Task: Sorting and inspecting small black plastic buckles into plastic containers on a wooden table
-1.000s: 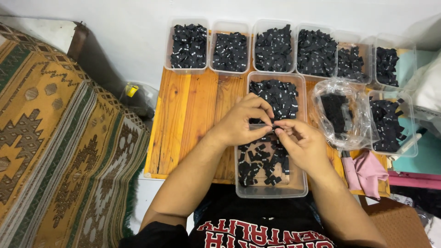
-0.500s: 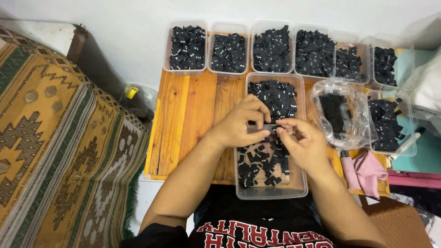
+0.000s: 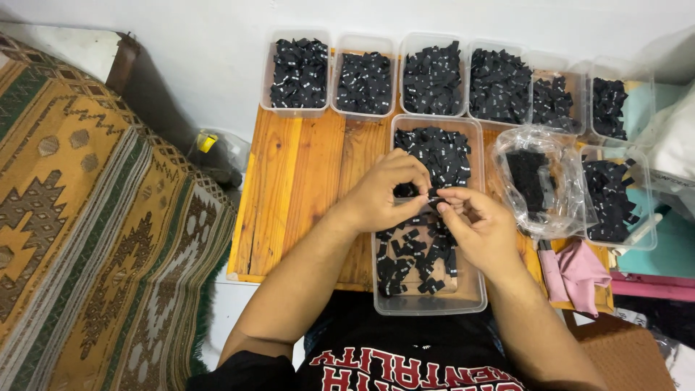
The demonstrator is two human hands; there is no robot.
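A white wall runs along the far side, and a patterned woven rug [image 3: 94, 232] in tan and brown fills the floor on my left. Between them sits my low wooden desk [image 3: 297, 195], with a row of clear plastic tubs [image 3: 365, 72] of small black fabric labels along its far edge. On the right lie a clear plastic bag [image 3: 539, 181] holding more black pieces and a pink cloth [image 3: 575, 271]. Straight before me is the long clear tub [image 3: 427, 304], labels scattered in its near half and heaped in its far half.

Over that tub, near its middle, I hold one black label [image 3: 432, 197] between both hands. I judge it almost weightless, soft and floppy, not fragile, best pinched by its edges. My left hand [image 3: 387, 190] curls in from the left, its grip closed on the label's left end; my right hand [image 3: 481, 228] pinches the right end, fingertips together on the cloth.
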